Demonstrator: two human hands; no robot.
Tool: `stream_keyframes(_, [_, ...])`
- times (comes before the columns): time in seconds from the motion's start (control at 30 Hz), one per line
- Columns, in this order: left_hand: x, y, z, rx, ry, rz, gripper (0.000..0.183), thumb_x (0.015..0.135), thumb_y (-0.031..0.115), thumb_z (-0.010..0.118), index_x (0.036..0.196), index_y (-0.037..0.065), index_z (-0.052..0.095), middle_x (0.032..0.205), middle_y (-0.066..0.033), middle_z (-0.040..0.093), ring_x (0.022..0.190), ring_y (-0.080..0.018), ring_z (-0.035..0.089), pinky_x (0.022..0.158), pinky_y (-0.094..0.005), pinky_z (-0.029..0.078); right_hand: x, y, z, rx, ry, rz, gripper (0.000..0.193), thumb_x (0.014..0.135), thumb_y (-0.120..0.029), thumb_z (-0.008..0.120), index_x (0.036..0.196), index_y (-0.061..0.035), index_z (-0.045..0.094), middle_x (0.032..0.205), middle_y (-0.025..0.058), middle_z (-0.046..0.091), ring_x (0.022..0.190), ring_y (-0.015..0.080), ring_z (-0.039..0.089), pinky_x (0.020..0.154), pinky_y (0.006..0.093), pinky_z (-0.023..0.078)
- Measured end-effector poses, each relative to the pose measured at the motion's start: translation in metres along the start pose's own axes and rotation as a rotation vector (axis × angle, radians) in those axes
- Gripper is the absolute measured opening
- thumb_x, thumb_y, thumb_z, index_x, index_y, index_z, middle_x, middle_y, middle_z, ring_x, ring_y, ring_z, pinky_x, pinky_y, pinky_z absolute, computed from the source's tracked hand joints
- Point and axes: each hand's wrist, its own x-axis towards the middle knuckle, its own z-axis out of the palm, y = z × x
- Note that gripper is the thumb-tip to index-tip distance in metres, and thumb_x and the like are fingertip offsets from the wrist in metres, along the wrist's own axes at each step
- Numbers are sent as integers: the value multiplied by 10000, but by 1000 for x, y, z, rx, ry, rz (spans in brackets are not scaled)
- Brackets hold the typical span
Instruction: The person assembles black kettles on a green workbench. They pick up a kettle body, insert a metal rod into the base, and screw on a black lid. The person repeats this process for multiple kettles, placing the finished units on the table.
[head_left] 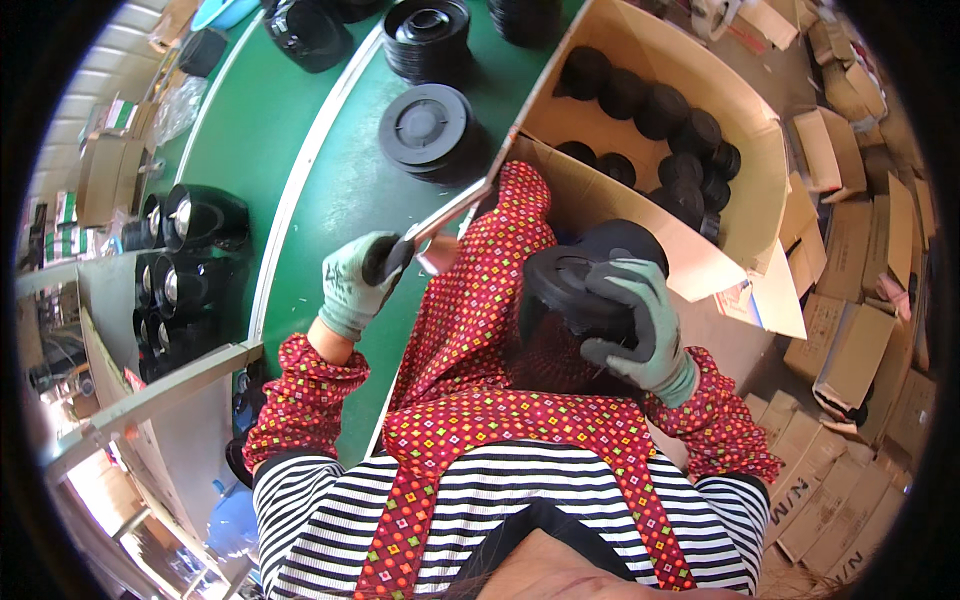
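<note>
My left hand (362,284), in a pale green glove with dark palm and fingertips, is closed around a long metal tool (452,216). A short rounded metal piece hangs from the tool's side; its exact kind does not show. My right hand (640,325), gloved alike, grips a black round plastic part (560,285) over my lap, its fingers curled across the top and thumb below. Another dark rounded piece (625,240) shows just behind it. Ahead of my left hand, a black ridged disc (426,126) lies on the green worktable (345,200).
An open cardboard box (750,110) with several black round parts stands at the right of the table. Stacked black discs (427,40) stand farther back. Black housings (205,218) sit at the left. Flattened cartons (850,350) crowd the right side.
</note>
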Motion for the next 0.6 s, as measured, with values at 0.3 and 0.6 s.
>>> stream_keyframes(0.3, [-96, -52, 7, 148, 93, -178, 911, 694, 312, 927, 1478, 83, 526, 1450, -221, 531, 1367, -431, 494, 1111, -519, 449, 69, -37, 11, 489, 503, 207, 259, 983, -209, 671, 1111, 16, 669, 1061, 84, 637, 1021, 196, 631, 937, 329, 497])
stream_keyframes(0.6, [-84, 35, -91, -966, 226, -181, 657, 987, 268, 744, 1502, -38, 474, 1524, -173, 545, 1382, -276, 556, 1165, -411, 421, 162, -56, 93, 1058, 93, 237, 506, 1156, -373, 422, 1451, 18, 550, 1390, 136, 632, 1268, 227, 606, 1123, 395, 466])
